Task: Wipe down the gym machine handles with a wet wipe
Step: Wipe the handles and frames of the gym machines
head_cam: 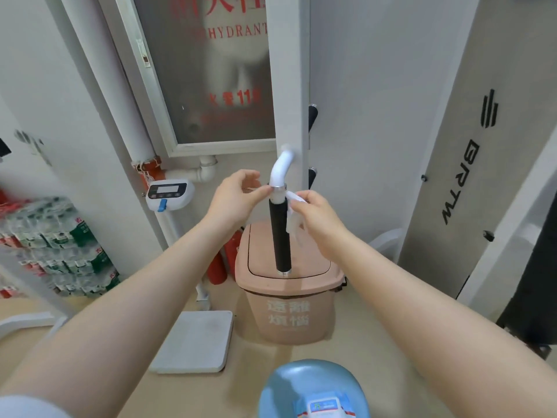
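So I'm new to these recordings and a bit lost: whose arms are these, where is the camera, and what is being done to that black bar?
The camera sits on a person's head, looking down at their own two hands. The black bar is a gym machine handle hanging from a white curved tube. The right hand pinches a wet wipe against the handle's top; the left hand pinches the wipe's other end by the metal ring. Below stands a pink bin, with a scale on the floor beside it.

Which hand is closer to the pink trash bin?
Right. The right hand, holding the wet wipe, sits just above the pink trash bin; the left hand is higher, further left.
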